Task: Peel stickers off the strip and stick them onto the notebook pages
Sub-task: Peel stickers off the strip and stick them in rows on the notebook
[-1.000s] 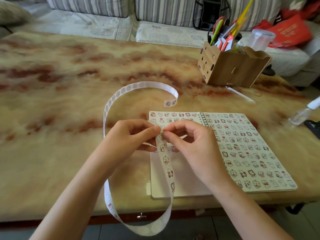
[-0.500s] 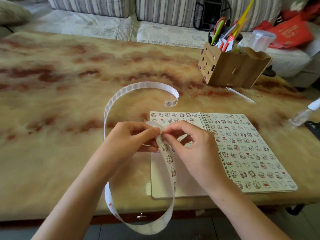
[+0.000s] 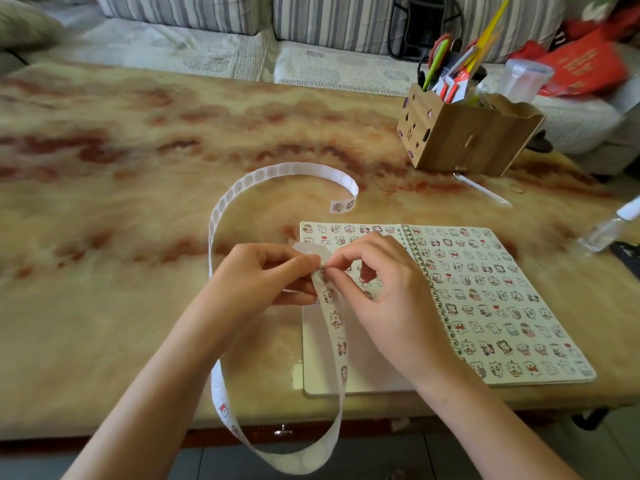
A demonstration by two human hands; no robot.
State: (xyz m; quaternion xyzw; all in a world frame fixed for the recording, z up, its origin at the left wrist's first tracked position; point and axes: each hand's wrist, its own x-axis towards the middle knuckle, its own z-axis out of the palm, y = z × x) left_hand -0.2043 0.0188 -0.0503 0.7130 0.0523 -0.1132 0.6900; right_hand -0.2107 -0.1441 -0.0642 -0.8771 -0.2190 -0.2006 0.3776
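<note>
Near table (image 3: 121, 237) edge runs along the bottom; notebook (image 3: 502, 306) lies open with its near edge just inside it, right of centre. A broad stretch of marbled tan-and-red top spreads left of and behind the hands, crossed only by the curl of the sticker strip (image 3: 334, 320). Right side is tighter: wooden pen holder (image 3: 467, 136) stuffed with pens at far right, a white stick (image 3: 481, 188) just in front of it, spray bottle (image 3: 609, 226) lying near the right edge beside the notebook. Striped sofa (image 3: 207, 8) sits behind the table, with a red bag (image 3: 585, 64) and a clear plastic container (image 3: 523, 81) behind the holder.

Strip runs from the fingers down over the left page, drops off the near edge in a hanging loop, comes back up on the left and curves over the table, its end lying near the notebook's far left corner. Left hand (image 3: 263, 275) pinches the strip between thumb and forefinger above the left page, other fingers curled under. Right hand (image 3: 381, 292) meets it tip to tip, thumb and forefinger pinching the same spot on the strip, remaining fingers bent. Can't tell whether a sticker is lifted. Right page is full of stickers; left page has them in its upper rows only
</note>
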